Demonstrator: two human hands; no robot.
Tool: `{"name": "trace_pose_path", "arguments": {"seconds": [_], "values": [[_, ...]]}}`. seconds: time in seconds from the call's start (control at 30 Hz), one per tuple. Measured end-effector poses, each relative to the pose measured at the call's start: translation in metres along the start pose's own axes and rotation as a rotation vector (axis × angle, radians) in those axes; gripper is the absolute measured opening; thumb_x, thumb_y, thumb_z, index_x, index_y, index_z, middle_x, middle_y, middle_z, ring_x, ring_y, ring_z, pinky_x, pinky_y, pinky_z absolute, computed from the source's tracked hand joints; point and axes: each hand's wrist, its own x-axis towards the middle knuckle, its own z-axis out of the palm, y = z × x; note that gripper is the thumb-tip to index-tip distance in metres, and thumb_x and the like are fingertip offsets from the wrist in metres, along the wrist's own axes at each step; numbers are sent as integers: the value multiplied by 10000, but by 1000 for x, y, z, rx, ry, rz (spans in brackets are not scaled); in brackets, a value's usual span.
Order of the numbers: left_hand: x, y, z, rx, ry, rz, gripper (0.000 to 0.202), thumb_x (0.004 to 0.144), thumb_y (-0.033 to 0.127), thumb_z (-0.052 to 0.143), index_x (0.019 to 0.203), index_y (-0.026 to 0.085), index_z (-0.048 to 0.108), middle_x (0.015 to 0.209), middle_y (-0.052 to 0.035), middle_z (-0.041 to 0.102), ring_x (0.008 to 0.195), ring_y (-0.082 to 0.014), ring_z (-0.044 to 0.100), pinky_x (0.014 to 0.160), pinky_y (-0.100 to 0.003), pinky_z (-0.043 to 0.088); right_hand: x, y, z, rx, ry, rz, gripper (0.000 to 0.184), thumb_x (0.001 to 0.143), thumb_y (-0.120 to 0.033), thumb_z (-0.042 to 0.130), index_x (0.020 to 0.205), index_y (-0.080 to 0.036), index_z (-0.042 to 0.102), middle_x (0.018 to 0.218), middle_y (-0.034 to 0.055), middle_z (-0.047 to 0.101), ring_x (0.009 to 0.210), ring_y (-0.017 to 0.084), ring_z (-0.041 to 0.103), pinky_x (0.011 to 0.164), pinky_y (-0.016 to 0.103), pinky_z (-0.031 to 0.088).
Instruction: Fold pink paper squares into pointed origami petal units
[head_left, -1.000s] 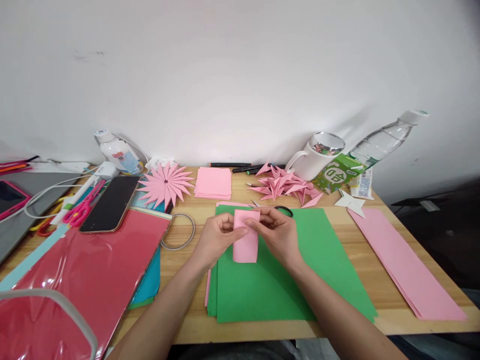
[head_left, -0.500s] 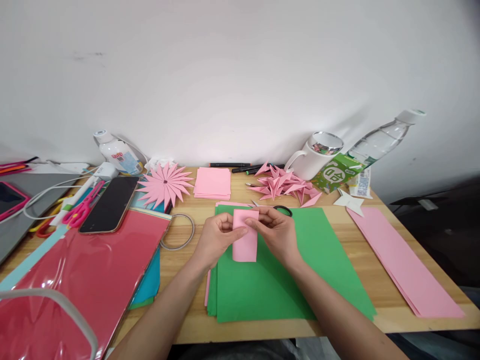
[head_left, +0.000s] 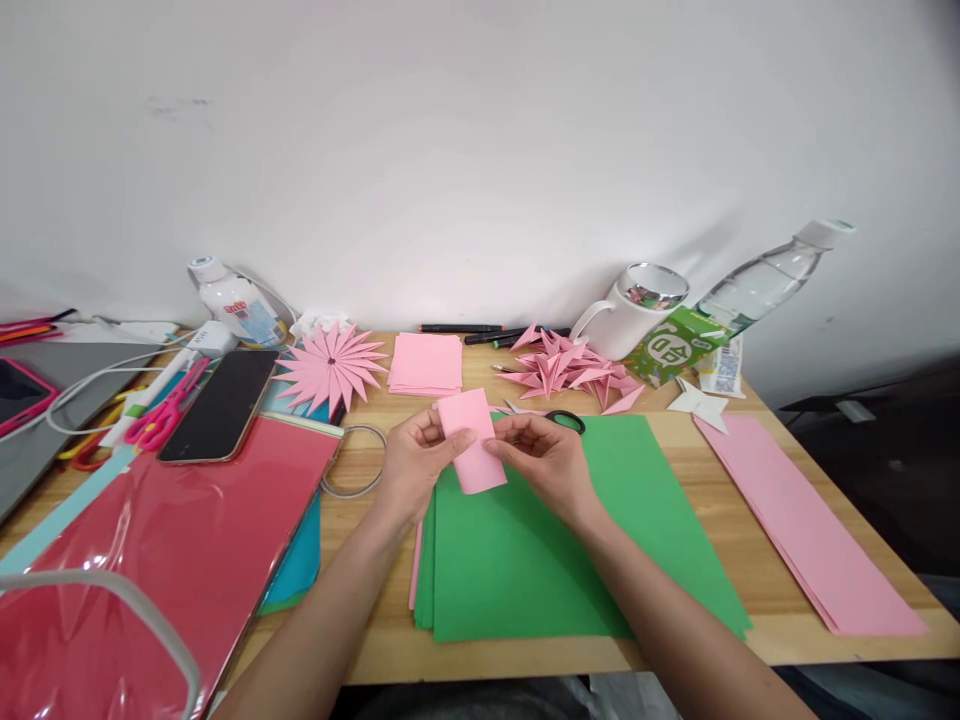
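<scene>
A pink sheet of paper (head_left: 480,468), folded into a narrow rectangle, is held tilted above a stack of green paper (head_left: 555,570). My left hand (head_left: 420,455) pinches its left side, thumb on the front face. At its right edge, my right hand (head_left: 547,455) grips it between thumb and fingers. Black-handled scissors (head_left: 566,421) lie just behind my right hand, their blades partly showing. Behind the hands is a pile of pink paper squares (head_left: 425,362). A pink pointed paper wheel (head_left: 331,360) lies to its left, and several folded pink pieces (head_left: 559,365) are heaped to its right.
Pink paper strips (head_left: 810,520) lie on the right. A white mug (head_left: 626,315), green packet (head_left: 675,345) and leaning water bottle (head_left: 765,275) stand by the wall. On the left are a phone (head_left: 219,408), pink scissors (head_left: 166,405), a red paper pack (head_left: 172,530) and a tape ring (head_left: 356,493).
The folded pink paper has moved slightly up and left and turned from upright to tilted. My right hand has shifted from its top edge to its right side.
</scene>
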Motion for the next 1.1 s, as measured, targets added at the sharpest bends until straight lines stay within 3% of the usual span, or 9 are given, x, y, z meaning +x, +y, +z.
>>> {"name": "trace_pose_path", "arguments": {"seconds": [0.4,0.77,1.1], "values": [[-2,0,1,26,9,-9,343,547,231,817,835,116,670,788,-47,720,671,-138,637,652,-238,492,0,-1,1,-19,-42,-10,192,640,-317,759,731,-171,673,648,-5,635,572,107,546,546,230,456],[-2,0,2,21,-10,59,298,596,249,792,849,125,695,794,-34,709,676,-110,610,650,-208,485,1,0,-1,-25,-27,7,231,599,-335,782,687,-157,665,632,-8,605,567,100,507,530,221,426],[-3,-1,3,24,58,22,296,550,267,815,776,117,695,758,-37,704,659,-123,608,636,-233,487,1,-1,0,-5,-27,7,217,589,-322,788,666,-161,665,619,-9,600,563,98,502,533,224,425]]}}
